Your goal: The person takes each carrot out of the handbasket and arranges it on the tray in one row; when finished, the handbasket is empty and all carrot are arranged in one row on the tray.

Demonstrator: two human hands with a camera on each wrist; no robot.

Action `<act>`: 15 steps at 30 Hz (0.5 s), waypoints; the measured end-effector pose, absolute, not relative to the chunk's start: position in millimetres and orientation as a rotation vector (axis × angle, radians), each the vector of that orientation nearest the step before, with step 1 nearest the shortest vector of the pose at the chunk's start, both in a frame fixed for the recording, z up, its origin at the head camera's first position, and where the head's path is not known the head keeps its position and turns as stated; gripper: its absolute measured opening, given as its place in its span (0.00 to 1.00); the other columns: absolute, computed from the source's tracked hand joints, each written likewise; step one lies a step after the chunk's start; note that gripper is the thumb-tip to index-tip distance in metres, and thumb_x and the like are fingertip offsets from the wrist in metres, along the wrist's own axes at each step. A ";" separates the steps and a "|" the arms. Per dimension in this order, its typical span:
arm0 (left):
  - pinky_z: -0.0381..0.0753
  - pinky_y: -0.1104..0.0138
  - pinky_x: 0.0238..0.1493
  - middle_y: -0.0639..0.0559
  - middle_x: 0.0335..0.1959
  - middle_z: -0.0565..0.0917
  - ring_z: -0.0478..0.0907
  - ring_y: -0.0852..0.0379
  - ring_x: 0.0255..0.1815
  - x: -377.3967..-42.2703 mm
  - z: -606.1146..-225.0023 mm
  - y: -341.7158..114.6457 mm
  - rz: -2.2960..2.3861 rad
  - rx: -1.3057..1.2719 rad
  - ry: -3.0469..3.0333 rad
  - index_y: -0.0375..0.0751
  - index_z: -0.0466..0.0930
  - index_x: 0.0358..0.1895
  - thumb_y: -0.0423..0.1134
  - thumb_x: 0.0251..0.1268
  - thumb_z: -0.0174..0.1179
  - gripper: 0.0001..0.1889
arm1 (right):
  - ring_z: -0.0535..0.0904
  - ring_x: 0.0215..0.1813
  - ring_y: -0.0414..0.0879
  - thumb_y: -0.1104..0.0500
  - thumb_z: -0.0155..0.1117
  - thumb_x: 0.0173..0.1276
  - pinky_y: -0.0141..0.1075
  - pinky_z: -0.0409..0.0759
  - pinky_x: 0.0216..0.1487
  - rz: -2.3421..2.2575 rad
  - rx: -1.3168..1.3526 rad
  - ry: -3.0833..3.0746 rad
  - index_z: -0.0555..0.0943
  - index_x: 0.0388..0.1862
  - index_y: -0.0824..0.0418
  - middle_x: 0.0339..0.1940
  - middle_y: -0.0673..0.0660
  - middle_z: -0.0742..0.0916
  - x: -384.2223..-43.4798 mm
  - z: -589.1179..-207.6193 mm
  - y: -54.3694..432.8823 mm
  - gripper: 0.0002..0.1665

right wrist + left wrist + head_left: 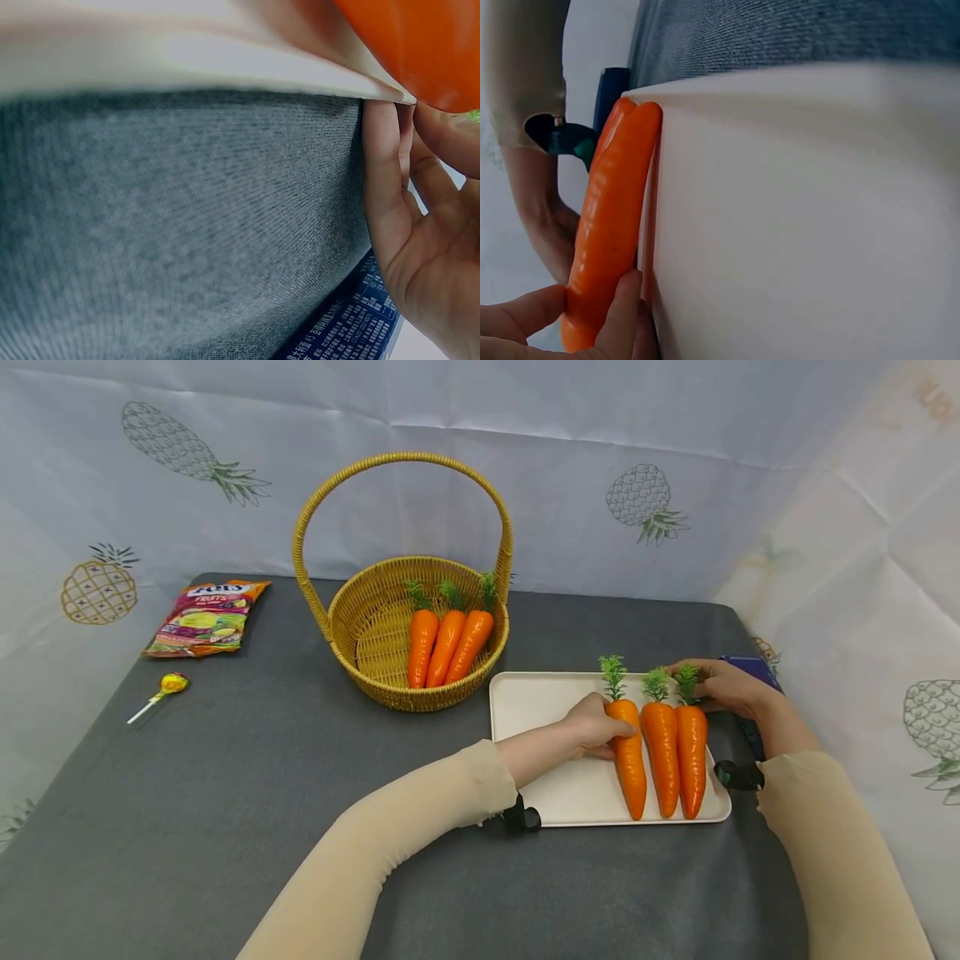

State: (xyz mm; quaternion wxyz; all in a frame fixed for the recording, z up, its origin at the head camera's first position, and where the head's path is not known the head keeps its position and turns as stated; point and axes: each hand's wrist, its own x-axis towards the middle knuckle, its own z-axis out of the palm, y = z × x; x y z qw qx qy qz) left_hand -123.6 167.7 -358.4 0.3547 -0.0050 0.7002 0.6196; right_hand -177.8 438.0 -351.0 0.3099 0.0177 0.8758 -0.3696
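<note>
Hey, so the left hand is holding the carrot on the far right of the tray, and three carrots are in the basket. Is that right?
Not quite: "far right" is wrong. In the head view, the left hand holds the leftmost carrot at the tray. The rest stands: three carrots are in the basket.

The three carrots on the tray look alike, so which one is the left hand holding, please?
The leftmost carrot on the tray in the head view: the left hand grips only that one; the other two carrots lie farther right.
</note>
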 end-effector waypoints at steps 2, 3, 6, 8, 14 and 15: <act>0.89 0.56 0.46 0.42 0.46 0.78 0.85 0.45 0.39 -121.7 -357.8 172.4 1.588 -0.011 1.856 0.36 0.68 0.57 0.34 0.63 0.67 0.23 | 0.61 0.72 0.71 0.71 0.42 0.71 0.49 0.84 0.59 -0.974 0.050 2.315 0.54 0.78 0.67 0.77 0.79 0.53 -177.7 -350.7 438.0 0.36; 0.90 0.57 0.45 0.42 0.46 0.78 0.85 0.46 0.39 -120.9 -357.5 174.3 1.576 -0.006 1.878 0.36 0.68 0.56 0.35 0.63 0.67 0.22 | 0.61 0.72 0.72 0.72 0.42 0.71 0.49 0.84 0.59 -0.974 0.046 2.316 0.54 0.78 0.67 0.77 0.79 0.52 -177.6 -350.5 438.2 0.36; 0.90 0.59 0.41 0.43 0.45 0.78 0.84 0.49 0.36 -119.6 -357.2 178.0 1.532 0.002 1.942 0.37 0.69 0.54 0.38 0.63 0.68 0.21 | 0.61 0.72 0.71 0.71 0.42 0.71 0.49 0.84 0.59 -0.973 0.045 2.315 0.54 0.78 0.67 0.76 0.79 0.52 -177.6 -350.6 438.6 0.36; 0.90 0.60 0.40 0.43 0.45 0.78 0.83 0.51 0.35 -119.2 -357.4 179.0 1.509 0.012 1.974 0.37 0.69 0.54 0.39 0.63 0.68 0.22 | 0.60 0.72 0.71 0.71 0.43 0.71 0.49 0.84 0.59 -0.975 0.046 2.312 0.54 0.78 0.67 0.77 0.79 0.51 -177.6 -350.6 438.8 0.36; 0.90 0.62 0.36 0.41 0.47 0.78 0.84 0.51 0.32 -117.5 -357.2 179.0 1.494 0.046 2.012 0.36 0.69 0.58 0.39 0.62 0.68 0.24 | 0.62 0.71 0.69 0.71 0.41 0.71 0.49 0.84 0.60 -0.978 0.044 2.310 0.54 0.78 0.66 0.77 0.79 0.52 -177.7 -351.3 439.4 0.36; 0.90 0.62 0.35 0.40 0.47 0.78 0.84 0.51 0.31 -117.1 -356.9 179.1 1.494 0.048 2.014 0.36 0.69 0.58 0.39 0.62 0.68 0.25 | 0.62 0.71 0.70 0.72 0.41 0.71 0.50 0.84 0.60 -0.978 0.041 2.310 0.54 0.78 0.67 0.77 0.79 0.52 -177.6 -351.4 439.7 0.36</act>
